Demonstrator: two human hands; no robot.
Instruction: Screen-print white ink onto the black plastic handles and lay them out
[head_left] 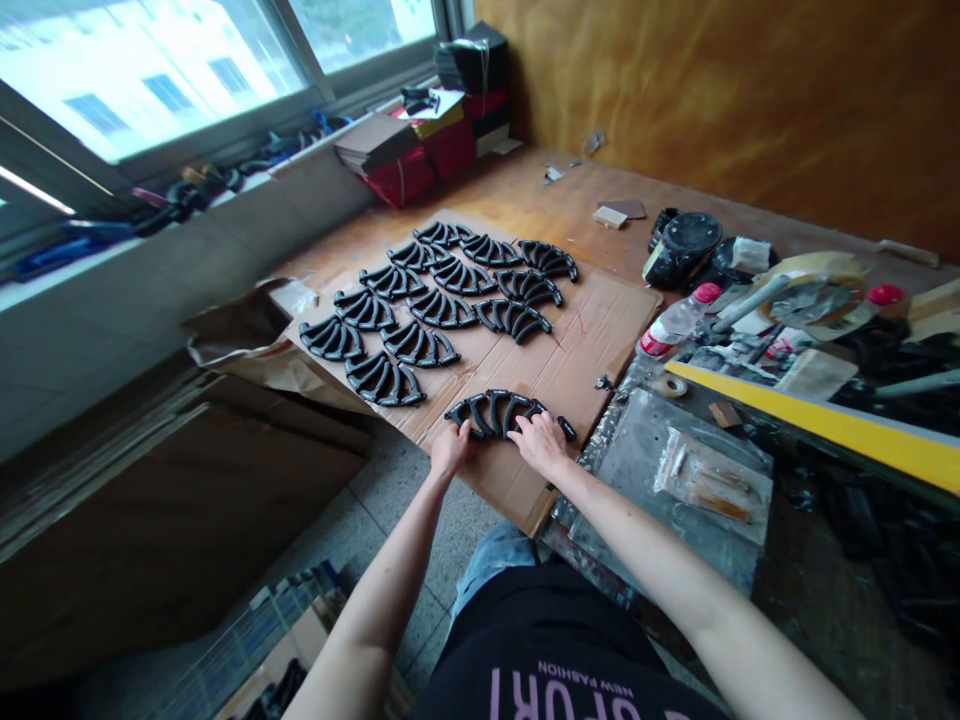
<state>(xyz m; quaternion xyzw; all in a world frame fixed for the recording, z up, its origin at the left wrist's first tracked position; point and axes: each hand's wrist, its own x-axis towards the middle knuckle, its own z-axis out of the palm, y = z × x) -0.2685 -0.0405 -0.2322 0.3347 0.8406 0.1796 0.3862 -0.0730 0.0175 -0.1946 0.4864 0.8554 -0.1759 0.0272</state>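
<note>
A curved black ribbed piece (495, 412) lies near the front edge of the cardboard sheet (592, 320). My left hand (451, 450) is closed at its left end, thumb against the lower edge. At the right end, my right hand (541, 442) has its fingers bent over the piece; what lies under them is partly hidden. A short black part (567, 428) is just right of that hand. Farther back on the cardboard, several similar black fan-shaped pieces (441, 308) lie in rows.
On the right are a plastic bottle (679, 318), a tape roll (670, 386), a yellow bar (817, 415) and a clear bag (705, 478). Stacked boxes (450, 150) stand at the back by the window. Brown paper (247, 330) hangs at the left edge.
</note>
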